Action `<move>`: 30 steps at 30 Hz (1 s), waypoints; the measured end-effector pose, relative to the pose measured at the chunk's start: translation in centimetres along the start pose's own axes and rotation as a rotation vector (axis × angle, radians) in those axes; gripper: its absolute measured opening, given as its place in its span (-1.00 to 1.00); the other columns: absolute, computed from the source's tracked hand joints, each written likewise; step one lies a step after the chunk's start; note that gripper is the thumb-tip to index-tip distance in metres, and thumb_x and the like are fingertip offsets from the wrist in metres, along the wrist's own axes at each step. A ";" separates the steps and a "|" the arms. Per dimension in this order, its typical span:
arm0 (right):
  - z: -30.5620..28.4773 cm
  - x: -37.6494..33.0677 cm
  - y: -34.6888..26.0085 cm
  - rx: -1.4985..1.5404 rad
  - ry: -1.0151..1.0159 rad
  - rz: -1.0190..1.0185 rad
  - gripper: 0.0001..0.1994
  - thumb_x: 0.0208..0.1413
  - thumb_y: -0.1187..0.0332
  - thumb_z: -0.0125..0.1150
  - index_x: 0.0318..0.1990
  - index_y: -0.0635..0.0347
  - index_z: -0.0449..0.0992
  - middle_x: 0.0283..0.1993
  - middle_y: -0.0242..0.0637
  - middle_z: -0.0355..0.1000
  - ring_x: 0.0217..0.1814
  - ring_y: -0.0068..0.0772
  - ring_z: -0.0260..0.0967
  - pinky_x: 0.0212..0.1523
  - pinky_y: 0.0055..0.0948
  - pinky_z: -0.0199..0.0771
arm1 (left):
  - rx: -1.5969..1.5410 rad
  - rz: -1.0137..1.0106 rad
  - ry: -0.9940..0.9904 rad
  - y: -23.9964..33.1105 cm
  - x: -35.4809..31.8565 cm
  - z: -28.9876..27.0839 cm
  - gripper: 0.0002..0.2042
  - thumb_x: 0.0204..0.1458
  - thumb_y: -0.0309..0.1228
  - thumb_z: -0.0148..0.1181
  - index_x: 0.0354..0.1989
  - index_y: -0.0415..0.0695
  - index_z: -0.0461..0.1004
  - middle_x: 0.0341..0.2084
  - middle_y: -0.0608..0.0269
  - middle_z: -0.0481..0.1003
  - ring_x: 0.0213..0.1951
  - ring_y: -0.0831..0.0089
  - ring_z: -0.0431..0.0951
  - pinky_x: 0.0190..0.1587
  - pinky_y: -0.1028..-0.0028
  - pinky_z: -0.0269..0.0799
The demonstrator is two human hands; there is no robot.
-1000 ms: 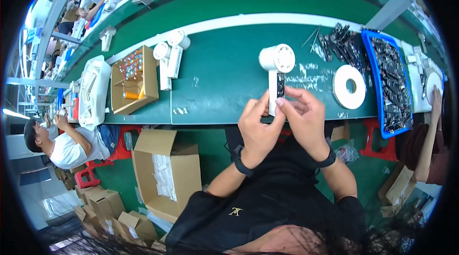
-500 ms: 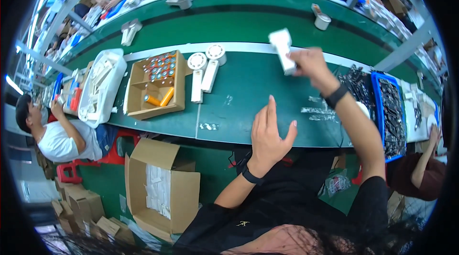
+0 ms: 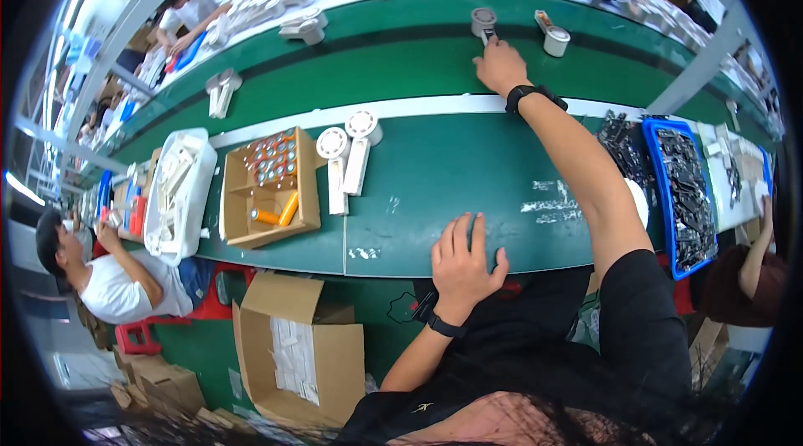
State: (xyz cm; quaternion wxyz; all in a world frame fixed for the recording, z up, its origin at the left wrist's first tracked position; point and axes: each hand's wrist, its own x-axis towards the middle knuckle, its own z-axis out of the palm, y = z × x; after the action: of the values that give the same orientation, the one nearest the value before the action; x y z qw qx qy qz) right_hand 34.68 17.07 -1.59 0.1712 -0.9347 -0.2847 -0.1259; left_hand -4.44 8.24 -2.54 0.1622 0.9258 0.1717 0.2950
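Observation:
My right hand (image 3: 502, 67) reaches across to the green conveyor belt. Its fingers are closed around the handle end of a small handheld fan (image 3: 483, 22), whose round grey-white head points away from me. A dark patch shows on the handle; the fingertips are partly hidden. My left hand (image 3: 467, 258) lies above the near edge of the green worktable with fingers spread, holding nothing. Left of centre, two white handheld fans (image 3: 358, 157) lie side by side on the table. Another fan (image 3: 554, 38) rests on the belt just right of my right hand.
A cardboard box (image 3: 314, 203) with orange cylindrical batteries stands left, beside a white bin (image 3: 201, 187) of white parts. At right, a blue tray (image 3: 709, 233) holds dark parts. An open carton (image 3: 343, 362) sits on the floor. Co-workers sit at both sides.
My right hand has carried the fan from over the table's far edge forward onto the belt. The left hand stays open near the table edge. The whole view has shifted slightly.

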 end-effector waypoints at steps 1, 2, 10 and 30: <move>-0.5 -1.0 0.5 0.048 0.008 -0.070 -0.49 0.25 0.16 0.31 0.24 0.32 0.51 0.16 0.18 0.55 0.17 0.25 0.57 0.18 0.08 0.59 | 0.033 -0.028 0.010 0.0 0.0 0.2 -0.41 0.03 -0.10 0.31 0.21 -0.18 0.57 0.17 0.03 0.51 0.17 0.02 0.52 0.13 0.13 0.43; -1.4 -1.7 1.5 0.042 0.018 -0.054 -0.49 0.25 0.16 0.31 0.24 0.32 0.51 0.16 0.18 0.55 0.17 0.25 0.57 0.18 0.08 0.59 | 0.024 -0.011 0.006 0.1 0.0 0.4 -0.41 0.03 -0.10 0.31 0.21 -0.18 0.57 0.17 0.03 0.51 0.17 0.02 0.52 0.13 0.13 0.43; -7.1 1.8 12.4 -0.070 0.292 0.036 -0.38 0.19 -0.04 0.40 0.29 0.13 0.50 0.16 0.21 0.52 0.17 0.28 0.50 0.17 0.07 0.59 | 0.123 -0.010 0.066 0.5 0.1 0.5 -0.42 -0.05 -0.12 0.28 0.17 -0.12 0.60 0.13 0.06 0.53 0.14 0.05 0.54 0.10 0.16 0.43; -19.9 -12.8 5.2 0.558 -0.631 -0.966 -0.53 -0.13 0.68 0.24 0.01 0.12 0.51 0.08 -0.19 0.51 0.13 0.01 0.50 0.15 -0.21 0.53 | -0.380 -0.251 0.357 2.4 1.5 -0.4 -0.23 -0.01 -0.24 0.52 0.40 -0.24 0.40 0.13 -0.06 0.51 0.11 -0.04 0.53 0.13 0.10 0.48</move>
State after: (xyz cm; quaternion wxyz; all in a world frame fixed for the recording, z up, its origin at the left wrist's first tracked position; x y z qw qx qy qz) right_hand 24.60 -1.09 10.95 0.2397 -0.6135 -0.7327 0.1712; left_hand -2.99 6.81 -0.52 0.3352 0.7839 0.2522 0.4578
